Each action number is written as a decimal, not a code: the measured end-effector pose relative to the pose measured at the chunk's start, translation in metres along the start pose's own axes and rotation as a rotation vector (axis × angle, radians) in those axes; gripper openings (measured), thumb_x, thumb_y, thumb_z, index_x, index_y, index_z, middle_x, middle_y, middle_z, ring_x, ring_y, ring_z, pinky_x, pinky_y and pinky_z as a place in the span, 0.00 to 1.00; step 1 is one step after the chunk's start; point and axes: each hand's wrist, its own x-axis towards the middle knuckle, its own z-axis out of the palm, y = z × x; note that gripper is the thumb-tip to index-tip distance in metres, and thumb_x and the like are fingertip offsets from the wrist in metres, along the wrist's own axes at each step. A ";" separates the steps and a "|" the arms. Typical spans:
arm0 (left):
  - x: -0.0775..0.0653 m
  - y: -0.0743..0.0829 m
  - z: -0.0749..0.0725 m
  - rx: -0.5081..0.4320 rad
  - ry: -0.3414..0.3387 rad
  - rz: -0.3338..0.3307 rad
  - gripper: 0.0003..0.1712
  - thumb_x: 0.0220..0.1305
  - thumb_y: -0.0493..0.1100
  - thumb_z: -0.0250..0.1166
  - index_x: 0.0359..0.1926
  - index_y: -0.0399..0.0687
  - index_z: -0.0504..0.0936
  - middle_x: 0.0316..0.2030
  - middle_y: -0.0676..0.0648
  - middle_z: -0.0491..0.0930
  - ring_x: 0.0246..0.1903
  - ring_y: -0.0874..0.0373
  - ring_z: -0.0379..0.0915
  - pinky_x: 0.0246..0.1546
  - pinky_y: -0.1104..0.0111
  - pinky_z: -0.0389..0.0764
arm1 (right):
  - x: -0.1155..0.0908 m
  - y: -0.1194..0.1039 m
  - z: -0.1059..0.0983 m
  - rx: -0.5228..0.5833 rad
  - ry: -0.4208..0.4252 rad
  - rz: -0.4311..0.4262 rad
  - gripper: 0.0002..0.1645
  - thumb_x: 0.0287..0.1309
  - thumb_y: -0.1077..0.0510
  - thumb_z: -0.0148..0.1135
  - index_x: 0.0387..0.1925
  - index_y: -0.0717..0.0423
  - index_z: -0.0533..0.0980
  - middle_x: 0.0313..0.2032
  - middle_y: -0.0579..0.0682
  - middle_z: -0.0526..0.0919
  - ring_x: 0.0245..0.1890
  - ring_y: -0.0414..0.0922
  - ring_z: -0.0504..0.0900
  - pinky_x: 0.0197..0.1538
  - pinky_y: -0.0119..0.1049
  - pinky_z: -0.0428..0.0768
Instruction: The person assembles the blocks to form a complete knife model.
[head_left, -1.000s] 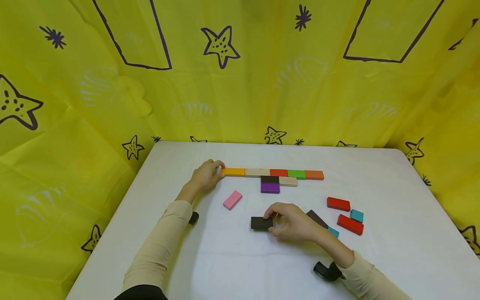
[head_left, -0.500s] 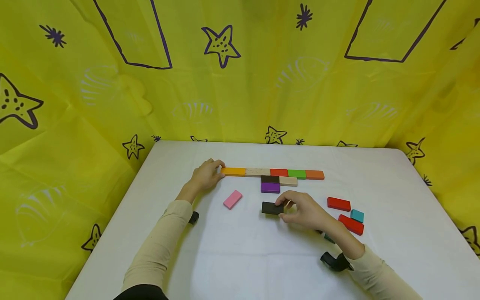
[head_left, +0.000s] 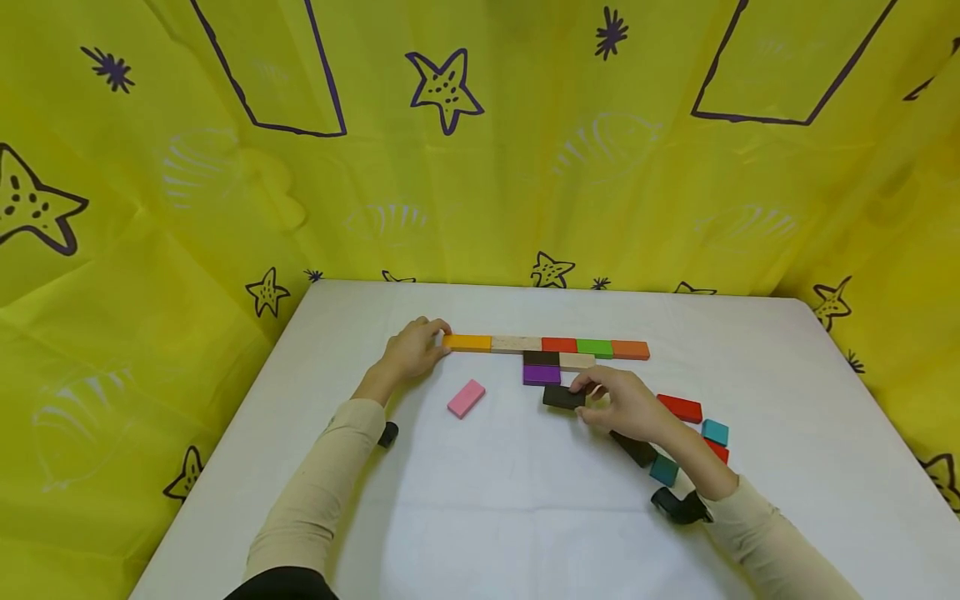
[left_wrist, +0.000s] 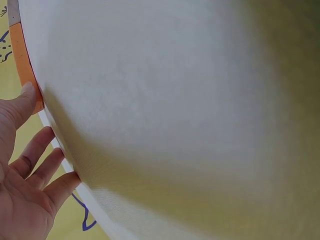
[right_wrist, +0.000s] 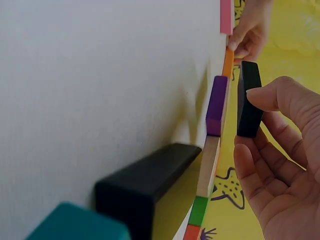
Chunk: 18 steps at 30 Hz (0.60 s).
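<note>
My right hand (head_left: 622,404) pinches a black wooden block (head_left: 563,397) by its right end, thumb against one side. The right wrist view shows this black block (right_wrist: 249,99) lifted off the table, close to a purple block (right_wrist: 217,102). At the row's left end my left hand (head_left: 414,348) pinches an orange-yellow block (head_left: 470,343), its thumb on the near side and the index finger behind. That row continues with a plain wood block (head_left: 516,344), a red, a green (head_left: 595,348) and an orange one. Below it sit a dark block (head_left: 541,358), a purple one and a second plain one (head_left: 576,362).
A pink block (head_left: 467,398) lies alone left of centre on the white table (head_left: 480,542). To the right are red blocks (head_left: 680,408), teal blocks (head_left: 715,432) and a dark block (head_left: 633,448), partly behind the right forearm. A yellow patterned curtain (head_left: 480,183) hangs behind the table.
The right hand has carried the black block away from me and to the right, up near the purple block. My left hand stays at the orange-yellow block.
</note>
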 end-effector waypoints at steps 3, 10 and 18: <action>0.000 0.000 0.000 0.000 0.000 0.005 0.18 0.75 0.49 0.62 0.61 0.55 0.76 0.52 0.41 0.76 0.51 0.46 0.74 0.50 0.48 0.78 | 0.000 0.005 -0.003 -0.002 0.002 0.022 0.15 0.53 0.66 0.75 0.43 0.58 0.81 0.41 0.48 0.85 0.42 0.48 0.83 0.48 0.46 0.84; 0.001 -0.001 -0.001 -0.003 0.004 0.003 0.17 0.75 0.49 0.62 0.61 0.55 0.76 0.52 0.41 0.76 0.51 0.46 0.74 0.51 0.47 0.77 | 0.002 0.013 -0.010 -0.007 0.009 0.024 0.15 0.53 0.67 0.75 0.42 0.60 0.81 0.40 0.50 0.85 0.41 0.49 0.83 0.47 0.46 0.84; 0.001 -0.002 0.000 -0.001 0.001 -0.001 0.17 0.75 0.49 0.62 0.61 0.55 0.76 0.52 0.41 0.76 0.51 0.46 0.73 0.51 0.47 0.77 | 0.005 0.019 -0.017 -0.036 0.001 0.070 0.15 0.54 0.66 0.74 0.44 0.60 0.81 0.41 0.50 0.85 0.42 0.50 0.83 0.48 0.48 0.83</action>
